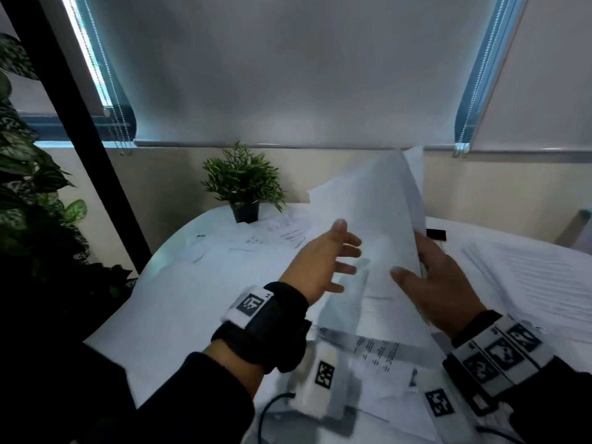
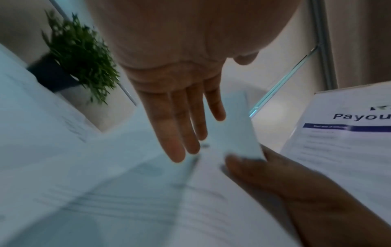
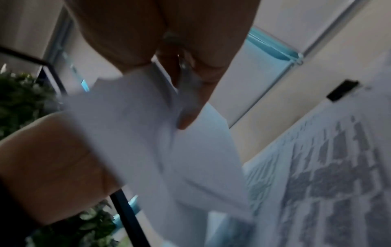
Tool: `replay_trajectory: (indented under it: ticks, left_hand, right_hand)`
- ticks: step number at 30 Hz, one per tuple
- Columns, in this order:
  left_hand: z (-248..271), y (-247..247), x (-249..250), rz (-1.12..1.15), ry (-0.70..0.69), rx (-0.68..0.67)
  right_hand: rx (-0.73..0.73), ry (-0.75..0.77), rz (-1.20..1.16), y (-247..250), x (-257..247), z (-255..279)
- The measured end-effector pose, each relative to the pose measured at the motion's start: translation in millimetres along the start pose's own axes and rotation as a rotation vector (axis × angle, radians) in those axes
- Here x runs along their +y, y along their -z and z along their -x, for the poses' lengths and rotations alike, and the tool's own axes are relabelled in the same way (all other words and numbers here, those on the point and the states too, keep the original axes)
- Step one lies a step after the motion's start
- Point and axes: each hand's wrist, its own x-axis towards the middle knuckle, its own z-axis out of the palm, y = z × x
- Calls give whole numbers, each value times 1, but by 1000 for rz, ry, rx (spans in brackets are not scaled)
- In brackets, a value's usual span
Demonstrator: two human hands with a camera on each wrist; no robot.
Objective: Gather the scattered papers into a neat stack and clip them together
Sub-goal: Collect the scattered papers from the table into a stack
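My right hand (image 1: 426, 277) holds a bunch of white sheets (image 1: 378, 219) upright above the table, thumb in front and fingers behind; in the right wrist view the sheets (image 3: 165, 142) are pinched in that hand (image 3: 169, 70). My left hand (image 1: 333, 257) hovers just left of the sheets with fingers spread and straight; the left wrist view shows the left hand (image 2: 186, 117) near the sheets' edge (image 2: 239, 130). More printed papers (image 1: 282, 232) lie scattered over the round white table (image 1: 166, 302). A black binder clip (image 1: 435, 234) lies on the table behind my right hand.
A small potted plant (image 1: 245, 187) stands at the table's far edge. A large leafy plant (image 1: 28, 193) and a black post (image 1: 80, 123) are at the left. More printed pages (image 1: 538, 277) lie at the right. Window blinds hang behind.
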Motion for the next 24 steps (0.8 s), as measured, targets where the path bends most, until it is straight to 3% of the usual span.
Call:
replay_trajectory:
  ticks: [2,3,6,8,9,13,18,21,24]
  left_hand:
    - [-3,37,-23,-326,-60,145]
    - [-5,58,-36,-543,-23,196]
    - [-2,109,-72,-1127,363,180]
    - [3,124,-87,-1262,577,131]
    - [5,126,-93,-1262,617,128]
    - [6,128,-100,-1248,549,167]
    - [8,118,-83,-1326,407,188]
    - [10,112,-66,-1311,278,270]
    - [12,106,-38,-1232,50,458]
  right_hand:
    - [84,-30,14,6,4,-1]
    - [112,-35,2,9,6,-3]
    - [138,-39,-33,9,9,-10]
    - [129,-55,-72,7,10,-12]
    - [124,-52,-86,6,12,-13]
    - [110,-34,99,3,22,-20]
    - [81,-149,159,1,27,-17]
    - [75,-175,161,4,25,-14]
    - [76,-200,142,10,25,-12]
